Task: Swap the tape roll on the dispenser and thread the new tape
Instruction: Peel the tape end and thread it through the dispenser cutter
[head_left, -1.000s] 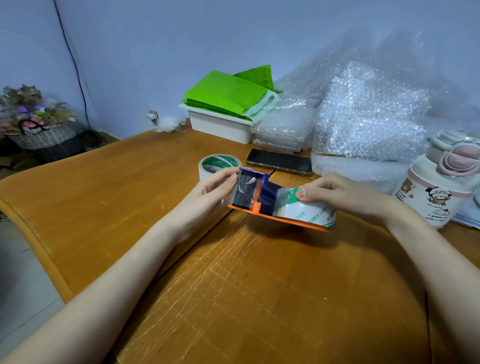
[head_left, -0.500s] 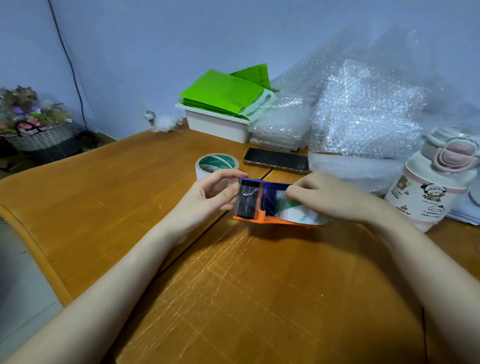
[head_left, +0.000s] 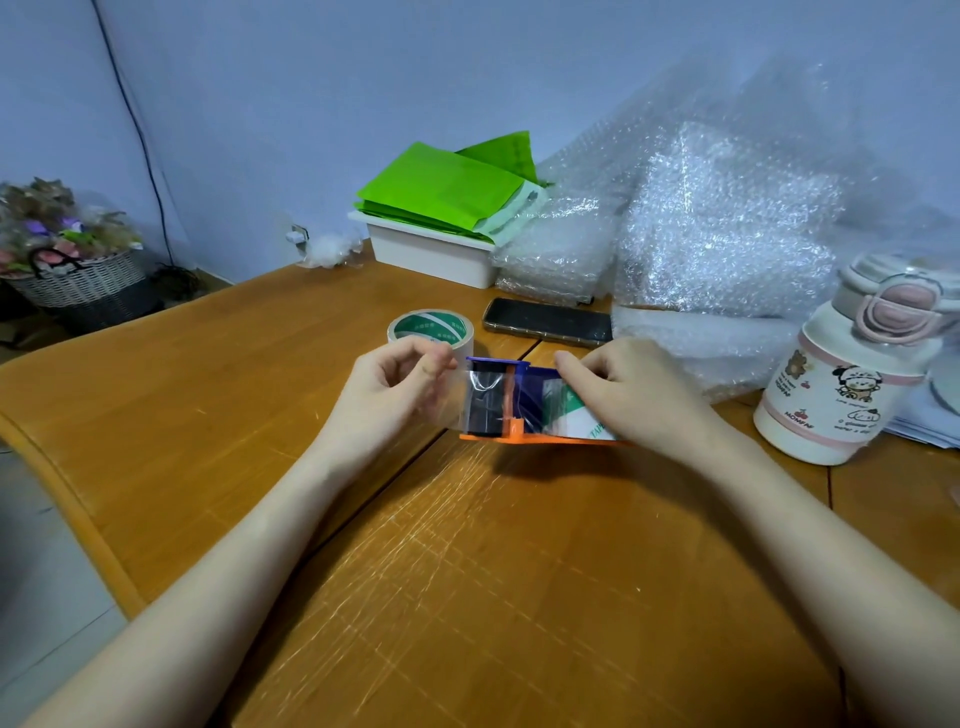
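The orange and blue tape dispenser (head_left: 511, 434) lies on the wooden table (head_left: 493, 571) between my hands. A clear tape roll (head_left: 587, 423) with green print sits in it, mostly covered by my right hand (head_left: 628, 395), which presses down on roll and dispenser. My left hand (head_left: 395, 387) pinches the free end of the clear tape (head_left: 457, 400), which stretches out leftward over the black roller at the dispenser's front. A second tape roll (head_left: 430, 332) with a green-printed core rests flat on the table just behind my left hand.
A black phone (head_left: 548, 322) lies behind the dispenser. Bubble wrap (head_left: 717, 234) piles at the back right. A white box (head_left: 431, 254) carries green envelopes (head_left: 447, 189). A white and pink bottle (head_left: 841, 379) stands at right. A flower basket (head_left: 72, 275) is on the floor at left.
My left hand has taken hold of the tape end and drawn it left past the roller. My right hand slid further over the roll, and the dispenser settled flatter on the table.
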